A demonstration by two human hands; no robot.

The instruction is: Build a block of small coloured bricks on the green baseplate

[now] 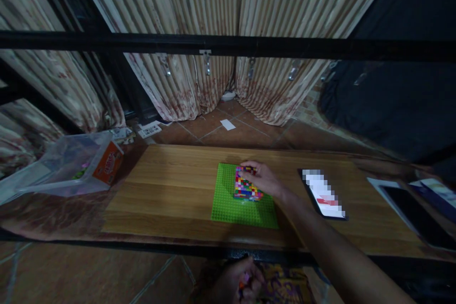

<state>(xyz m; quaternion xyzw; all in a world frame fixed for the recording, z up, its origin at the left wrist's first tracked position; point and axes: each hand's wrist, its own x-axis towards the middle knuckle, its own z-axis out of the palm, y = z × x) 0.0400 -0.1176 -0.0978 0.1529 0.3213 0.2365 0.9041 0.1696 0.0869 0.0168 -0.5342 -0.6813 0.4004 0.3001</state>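
A green studded baseplate (pixel 224 204) lies on the wooden table, bearing a multicoloured block of toy bricks (pixel 248 192). My right hand (pixel 263 178) reaches over this block from the right, its bent fingers closed on the far top part. Whether a separate small brick is between these fingertips is hidden. Below the table's front edge, my left hand (pixel 240 279) is closed around several small toy bricks (pixel 245 280), pink and orange among them. The left hand is in shadow and partly cut off by the bottom of the view.
To the right of the baseplate lies a phone (pixel 324 194) with a lit screen. A dark flat device (pixel 420 213) rests further right. On the left sits a clear plastic box (pixel 71 166) with an orange label and a few bricks inside. A black metal bar (pixel 228 45) crosses before curtains (pixel 199 4).
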